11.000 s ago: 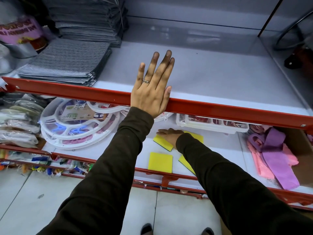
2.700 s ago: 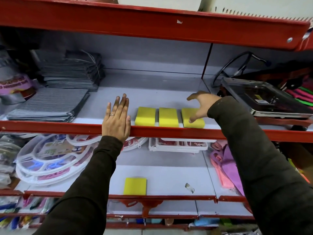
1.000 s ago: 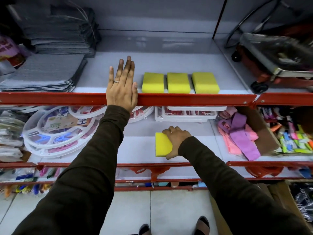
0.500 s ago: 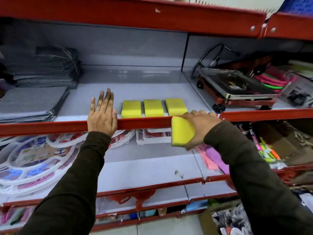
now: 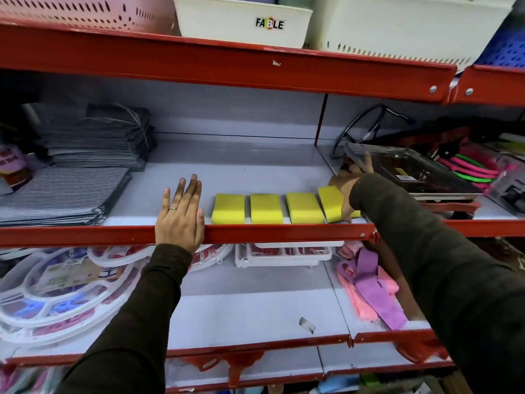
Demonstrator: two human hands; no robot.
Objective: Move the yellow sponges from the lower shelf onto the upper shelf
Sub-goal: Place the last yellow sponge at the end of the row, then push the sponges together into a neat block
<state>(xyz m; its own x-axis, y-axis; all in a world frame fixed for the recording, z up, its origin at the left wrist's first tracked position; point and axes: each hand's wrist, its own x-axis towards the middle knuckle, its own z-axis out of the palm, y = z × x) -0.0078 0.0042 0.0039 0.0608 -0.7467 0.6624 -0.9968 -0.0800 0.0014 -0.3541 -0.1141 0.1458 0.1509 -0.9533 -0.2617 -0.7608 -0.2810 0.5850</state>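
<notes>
Cataloguing what I see from the head camera, item by item.

Upper shelf [image 5: 255, 177]: pale grey sheet metal, smooth, with a red painted front lip.

Sponges, four, yellow, soft rectangular foam blocks, in a row along the near edge of the upper shelf. First sponge [image 5: 228, 209], second sponge [image 5: 266, 208] and third sponge [image 5: 304, 207] lie flat, side by side with narrow gaps. Fourth sponge [image 5: 331, 203] sits at the right end, turned slightly askew, close beside the third.

Right hand [image 5: 348, 189]: I have it on the fourth sponge, thumb down its near side and palm over its right end; the other fingers are partly blurred, one pointing up, so I cannot tell how firmly it is gripped. Dark sleeve to the wrist.

Left hand [image 5: 180, 217]: flat, fingers straight and together, gripping nothing, palm on the red lip just left of the first sponge. A ring on one finger.

Lower shelf [image 5: 255, 314]: same grey metal; its middle carries no sponge.

Other stock: folded grey striped cloths [image 5: 62, 194], woven texture, stacked far left on the upper shelf; round white plastic hangers [image 5: 56, 294] on the lower left; pink and purple cloth strips [image 5: 372, 285] on the lower right; white plastic tub [image 5: 243, 19] on the top shelf.
</notes>
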